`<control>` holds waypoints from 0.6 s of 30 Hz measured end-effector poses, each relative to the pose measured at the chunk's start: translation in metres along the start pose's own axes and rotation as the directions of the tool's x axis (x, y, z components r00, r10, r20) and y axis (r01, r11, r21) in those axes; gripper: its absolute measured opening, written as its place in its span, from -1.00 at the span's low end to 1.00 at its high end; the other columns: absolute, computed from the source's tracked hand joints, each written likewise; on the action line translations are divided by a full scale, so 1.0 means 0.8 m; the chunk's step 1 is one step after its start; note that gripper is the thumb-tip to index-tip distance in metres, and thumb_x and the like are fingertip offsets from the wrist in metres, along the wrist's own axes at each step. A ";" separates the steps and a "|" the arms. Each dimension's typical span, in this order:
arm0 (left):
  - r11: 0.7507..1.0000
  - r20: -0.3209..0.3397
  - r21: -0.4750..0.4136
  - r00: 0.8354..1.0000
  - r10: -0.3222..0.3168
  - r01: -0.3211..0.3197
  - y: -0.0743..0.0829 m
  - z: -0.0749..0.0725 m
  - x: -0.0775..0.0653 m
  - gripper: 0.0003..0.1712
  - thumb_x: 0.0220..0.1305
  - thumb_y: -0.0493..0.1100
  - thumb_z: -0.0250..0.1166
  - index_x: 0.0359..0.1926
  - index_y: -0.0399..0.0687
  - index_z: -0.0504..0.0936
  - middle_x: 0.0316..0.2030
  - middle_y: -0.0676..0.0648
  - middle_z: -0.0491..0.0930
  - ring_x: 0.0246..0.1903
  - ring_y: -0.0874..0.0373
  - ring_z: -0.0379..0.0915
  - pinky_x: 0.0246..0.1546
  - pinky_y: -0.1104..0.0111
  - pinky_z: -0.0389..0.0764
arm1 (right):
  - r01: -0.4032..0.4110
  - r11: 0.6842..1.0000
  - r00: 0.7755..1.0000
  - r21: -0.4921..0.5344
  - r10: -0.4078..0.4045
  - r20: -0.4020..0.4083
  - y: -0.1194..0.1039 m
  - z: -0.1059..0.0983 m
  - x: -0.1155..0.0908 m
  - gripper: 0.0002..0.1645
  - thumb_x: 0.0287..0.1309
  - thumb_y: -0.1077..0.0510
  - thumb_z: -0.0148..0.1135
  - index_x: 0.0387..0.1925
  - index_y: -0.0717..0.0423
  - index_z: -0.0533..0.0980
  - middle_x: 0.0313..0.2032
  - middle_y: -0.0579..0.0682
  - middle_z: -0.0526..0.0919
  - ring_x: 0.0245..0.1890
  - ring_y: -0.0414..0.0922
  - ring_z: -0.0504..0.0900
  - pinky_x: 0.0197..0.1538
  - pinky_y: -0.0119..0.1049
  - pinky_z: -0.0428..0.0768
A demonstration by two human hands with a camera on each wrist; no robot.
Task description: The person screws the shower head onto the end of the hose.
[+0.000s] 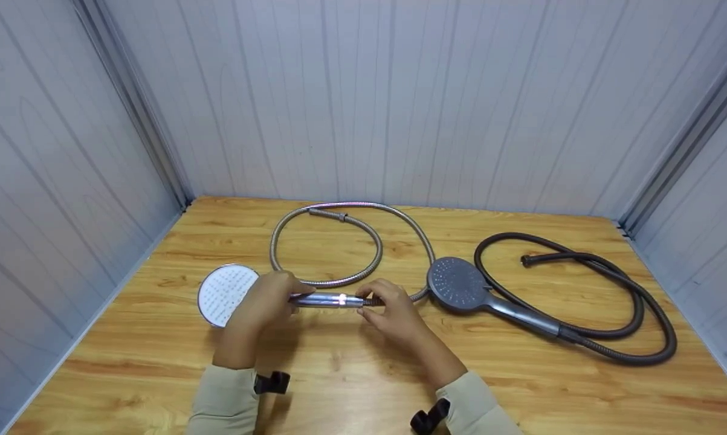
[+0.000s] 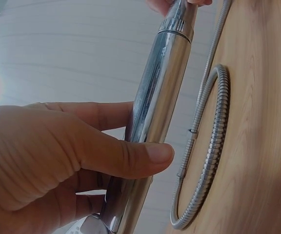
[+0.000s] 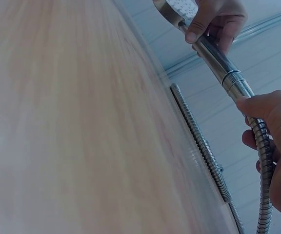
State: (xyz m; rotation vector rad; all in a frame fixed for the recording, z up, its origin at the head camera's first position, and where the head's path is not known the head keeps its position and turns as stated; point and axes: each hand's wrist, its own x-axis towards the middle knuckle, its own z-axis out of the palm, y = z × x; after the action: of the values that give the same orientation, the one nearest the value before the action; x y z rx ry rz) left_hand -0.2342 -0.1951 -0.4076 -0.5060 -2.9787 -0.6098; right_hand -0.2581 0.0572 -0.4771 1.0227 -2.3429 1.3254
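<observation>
My left hand [image 1: 269,300] grips the chrome handle of a shower head [image 1: 226,295], thumb over the near side and fingers behind it. Its round white spray face points up at the left in the head view. At the handle's other end my right hand [image 1: 394,309] pinches the connector [image 3: 239,89] where a silver metal shower hose [image 3: 264,180] joins it. From there the hose runs back and lies in a loop on the table, its free end [image 1: 328,214] inside the loop's far side. Handle and connector are in line with each other.
A second, dark grey shower head [image 1: 458,284] lies to the right on the wooden table [image 1: 351,393], with a dark hose [image 1: 653,302] coiled beyond it. The silver hose passes beside its head. White panel walls [image 1: 363,103] enclose the back and both sides.
</observation>
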 end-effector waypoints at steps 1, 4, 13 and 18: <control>1.000 0.000 0.001 1.000 0.000 0.000 0.000 0.000 0.000 -0.48 -0.07 -0.56 0.34 -0.11 0.00 0.78 -0.29 0.03 0.70 -0.40 0.15 0.41 -0.35 0.24 0.49 | 0.002 1.000 1.000 0.000 -0.002 0.001 0.000 0.000 0.000 -0.75 0.03 0.35 0.41 -0.21 0.16 0.59 -0.28 -0.04 0.61 -0.27 -0.14 0.57 -0.17 -0.30 0.59; 1.000 0.002 0.004 1.000 -0.002 0.002 0.000 0.000 0.000 -0.49 -0.06 -0.55 0.36 -0.11 0.00 0.78 -0.29 0.03 0.69 -0.39 0.15 0.42 -0.33 0.24 0.50 | 0.008 1.000 1.000 0.007 -0.008 0.003 0.000 0.000 0.000 -0.76 0.04 0.34 0.41 -0.21 0.17 0.60 -0.28 -0.03 0.62 -0.26 -0.14 0.57 -0.16 -0.30 0.59; 1.000 0.001 0.026 1.000 0.018 -0.018 -0.001 0.001 0.002 -0.46 -0.08 -0.56 0.33 -0.09 0.01 0.78 -0.32 0.03 0.70 -0.42 0.14 0.39 -0.37 0.25 0.46 | 0.045 0.999 0.999 -0.002 -0.045 0.001 0.003 -0.001 -0.001 -0.80 0.10 0.29 0.38 -0.19 0.17 0.63 -0.26 -0.02 0.66 -0.27 -0.11 0.58 -0.16 -0.28 0.58; 1.000 -0.006 0.021 1.000 0.007 -0.007 0.000 0.001 0.001 -0.47 -0.07 -0.55 0.35 -0.09 0.01 0.78 -0.27 0.02 0.71 -0.41 0.15 0.42 -0.36 0.25 0.48 | 0.025 1.000 1.000 -0.018 -0.025 0.012 0.000 -0.002 -0.001 -0.80 0.14 0.24 0.36 -0.16 0.17 0.64 -0.23 -0.01 0.68 -0.23 -0.11 0.59 -0.14 -0.27 0.59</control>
State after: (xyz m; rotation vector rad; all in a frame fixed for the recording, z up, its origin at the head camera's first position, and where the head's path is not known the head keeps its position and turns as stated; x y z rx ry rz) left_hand -0.2348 -0.1947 -0.4080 -0.5124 -2.9728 -0.5771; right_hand -0.2580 0.0591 -0.4768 1.0530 -2.3387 1.2900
